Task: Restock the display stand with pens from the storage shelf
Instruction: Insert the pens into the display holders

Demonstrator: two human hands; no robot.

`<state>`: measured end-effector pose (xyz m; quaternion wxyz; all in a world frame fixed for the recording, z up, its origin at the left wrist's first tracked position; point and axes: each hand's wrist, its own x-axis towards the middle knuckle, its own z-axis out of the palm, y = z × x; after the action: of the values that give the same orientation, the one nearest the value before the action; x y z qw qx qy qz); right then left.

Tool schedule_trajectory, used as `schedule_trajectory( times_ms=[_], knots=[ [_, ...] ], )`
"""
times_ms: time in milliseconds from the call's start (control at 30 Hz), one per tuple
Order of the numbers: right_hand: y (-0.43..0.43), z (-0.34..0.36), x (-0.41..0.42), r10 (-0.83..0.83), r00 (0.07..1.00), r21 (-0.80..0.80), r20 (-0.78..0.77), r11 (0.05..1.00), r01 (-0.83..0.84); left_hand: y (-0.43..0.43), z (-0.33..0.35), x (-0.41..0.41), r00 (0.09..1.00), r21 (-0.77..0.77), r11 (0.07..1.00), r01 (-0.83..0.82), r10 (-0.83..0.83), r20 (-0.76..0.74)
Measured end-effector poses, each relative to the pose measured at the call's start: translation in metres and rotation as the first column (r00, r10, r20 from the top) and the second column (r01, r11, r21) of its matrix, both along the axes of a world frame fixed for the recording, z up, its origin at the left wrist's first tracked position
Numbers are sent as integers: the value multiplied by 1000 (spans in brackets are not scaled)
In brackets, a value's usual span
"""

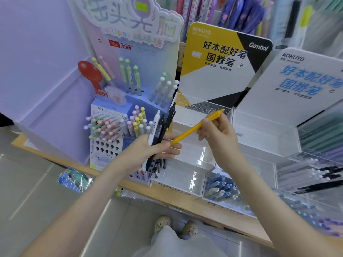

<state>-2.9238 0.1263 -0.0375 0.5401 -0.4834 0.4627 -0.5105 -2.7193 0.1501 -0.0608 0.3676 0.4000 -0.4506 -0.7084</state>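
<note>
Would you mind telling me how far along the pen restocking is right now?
Early, it seems. Done: nothing visibly; the hole rack of the yellow Kokuyo stand shows only empty holes. In hand: the left hand grips a bundle of black and white pens; the right hand pinches a yellow pen. Left: slotting that pen and the bundle.

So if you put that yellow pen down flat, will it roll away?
Maybe a bit: the yellow pen looks slim and round, so it could roll. It looks straight though the right hand holds it only near one end, so it's likely stiff. A few fingers hold it, so it's probably light.
</note>
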Motion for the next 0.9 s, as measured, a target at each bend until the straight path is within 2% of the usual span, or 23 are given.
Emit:
schedule_trajectory(
  times_ms=[100, 267, 400, 500, 633, 900],
  knots=[
    [-10, 0, -13, -91, 994, -38, -55, 995, 89, -4, -2, 11, 996, -61, 997, -36, 41, 74],
    [-22, -16, -8, -77, 957, -57, -281, 996, 64, -8, -3, 24, 988, -126, 992, -29, 48, 149],
    [-23, -31, 7, 38, 879, -37, -475, 997, -63, -7, -3, 27, 997, -102, 994, -31, 39, 72],
    [-25, -32, 15, 59, 837, -49, -544, 994, -101, -5, -4, 28, 997, -73, 994, -80, 81, 18],
    [-33, -32, 20, 86, 697, -43, -711, 985, -165, -1, -2, 27, 987, -48, 986, -160, 159, -8],
    [-44, -40, 40, 177, 517, 36, -837, 962, -270, 3, -11, 27, 970, -68, 968, -239, 241, 18]
  ],
)
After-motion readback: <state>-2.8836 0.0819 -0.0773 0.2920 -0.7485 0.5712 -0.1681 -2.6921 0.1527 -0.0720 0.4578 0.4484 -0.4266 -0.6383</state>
